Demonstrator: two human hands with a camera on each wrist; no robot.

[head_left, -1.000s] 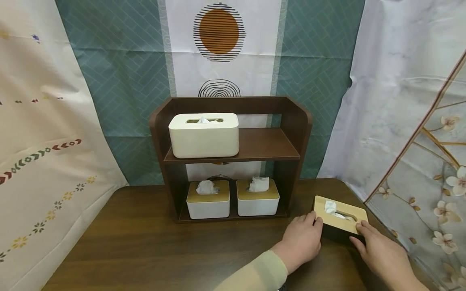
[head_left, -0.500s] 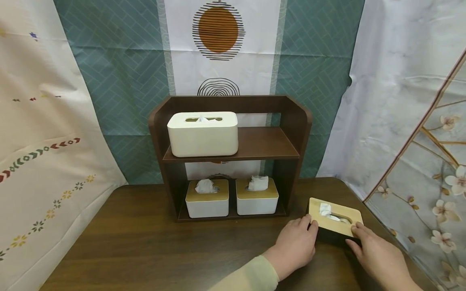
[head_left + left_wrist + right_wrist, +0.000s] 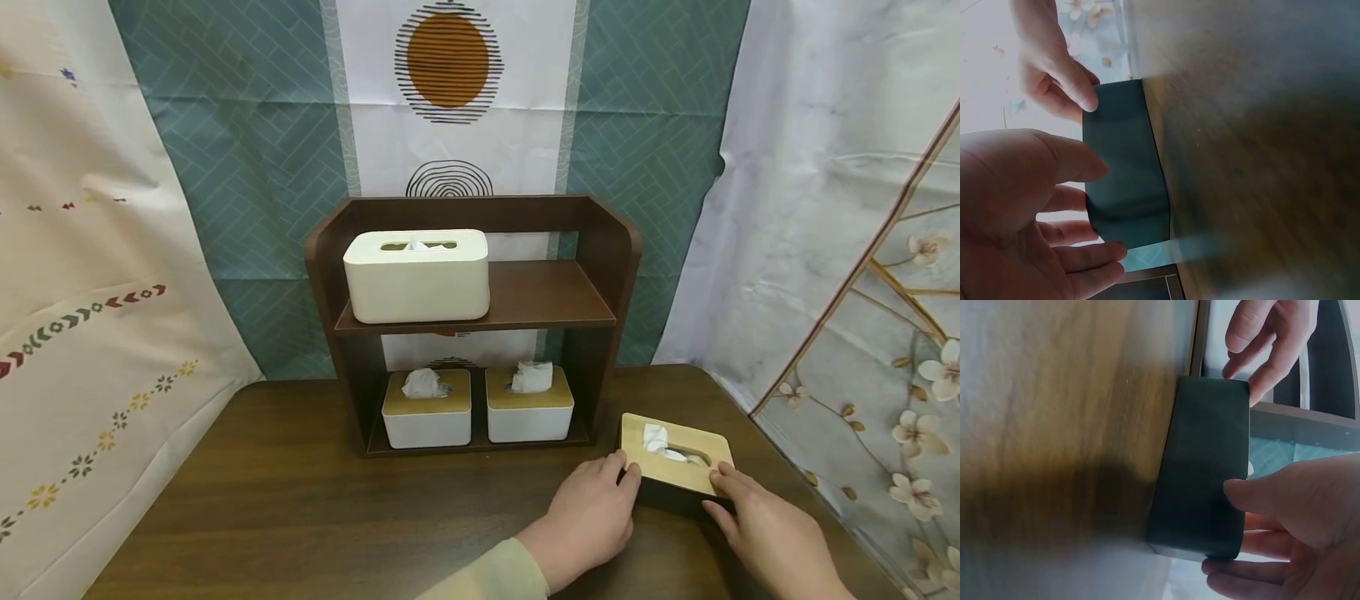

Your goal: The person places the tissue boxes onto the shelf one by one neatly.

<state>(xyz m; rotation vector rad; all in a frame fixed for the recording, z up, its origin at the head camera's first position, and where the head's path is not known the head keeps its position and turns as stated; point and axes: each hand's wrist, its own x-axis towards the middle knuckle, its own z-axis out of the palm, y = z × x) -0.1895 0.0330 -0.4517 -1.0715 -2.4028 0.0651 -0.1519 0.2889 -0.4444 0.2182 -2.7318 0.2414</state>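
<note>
Both hands grip dark tissue box (image 3: 675, 467) w/ wood lid, just right of shelf (image 3: 472, 325): left hand (image 3: 592, 517) & right hand (image 3: 765, 533) curled round its ends.

1. Your right hand (image 3: 776, 542) runs off the bottom edge of the head view, so you see no wrist.
2. Your left hand (image 3: 592, 521) covers the near left corner of the dark tissue box (image 3: 675, 492).
3. Both wrist views blur the table (image 3: 1260, 150); its grain is smeared.
4. In the left wrist view, your palm is cut by the left edge.
5. The shelf (image 3: 525, 300) hides the patterned cloth behind it.
</note>
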